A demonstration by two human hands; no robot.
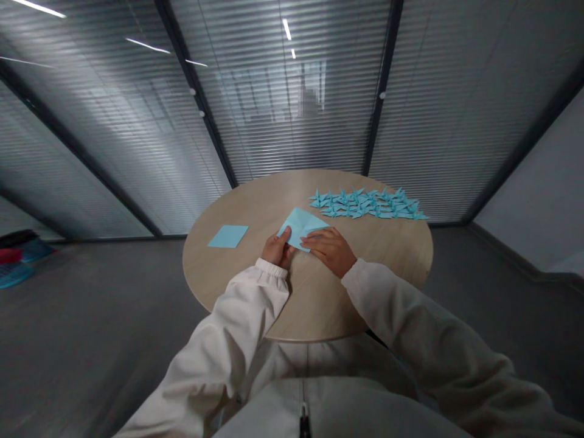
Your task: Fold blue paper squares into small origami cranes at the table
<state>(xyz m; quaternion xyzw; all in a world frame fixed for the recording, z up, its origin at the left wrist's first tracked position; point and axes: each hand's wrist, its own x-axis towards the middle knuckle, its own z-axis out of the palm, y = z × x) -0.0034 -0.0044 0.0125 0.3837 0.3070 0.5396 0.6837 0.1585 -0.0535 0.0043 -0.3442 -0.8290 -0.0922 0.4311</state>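
A light blue sheet of origami paper (298,224) with crease lines is held between my hands over the middle of the table. My left hand (277,248) grips its lower left edge, thumb on top and fingers underneath. On the right side, my right hand (332,248) pinches the paper's edge, its fingers lying across the lower right part. Part of the sheet is hidden under those fingers.
The round wooden table (314,310) carries a flat stack of blue paper squares (229,236) at left. Rows of several folded blue paper cranes (367,204) stand at the back right. Behind are glass panels with blinds (296,140). Blue and red items (18,261) sit far left.
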